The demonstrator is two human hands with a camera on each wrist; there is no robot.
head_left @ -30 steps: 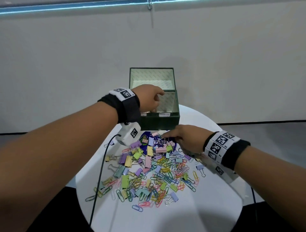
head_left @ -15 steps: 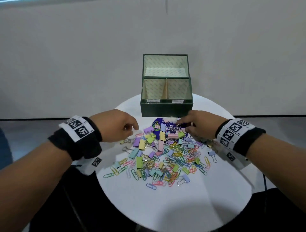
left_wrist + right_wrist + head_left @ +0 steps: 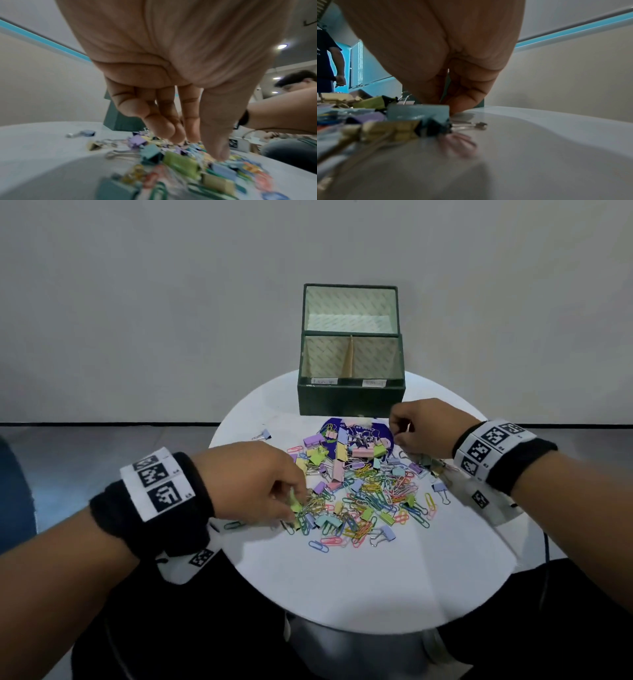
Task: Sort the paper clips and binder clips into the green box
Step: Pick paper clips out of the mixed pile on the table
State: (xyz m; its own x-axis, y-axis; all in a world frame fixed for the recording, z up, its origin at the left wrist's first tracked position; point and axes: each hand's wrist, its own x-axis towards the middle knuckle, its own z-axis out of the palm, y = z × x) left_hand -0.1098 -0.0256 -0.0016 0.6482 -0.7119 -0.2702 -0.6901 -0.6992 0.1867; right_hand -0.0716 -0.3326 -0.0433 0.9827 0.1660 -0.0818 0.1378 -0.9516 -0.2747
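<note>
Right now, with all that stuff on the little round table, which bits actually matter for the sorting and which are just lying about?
Part of the job:
- pile of paper clips and binder clips
- green box, two labelled front compartments
- left hand, fingers down in the pile
- right hand, at the pile's far edge

Just lying about:
- blue printed sheet under the clips
- white table
- cables

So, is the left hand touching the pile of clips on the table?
Touching. In the left wrist view the fingertips of the left hand reach down into the pile of clips, the thumb tip pressed among them with no gap.
</note>
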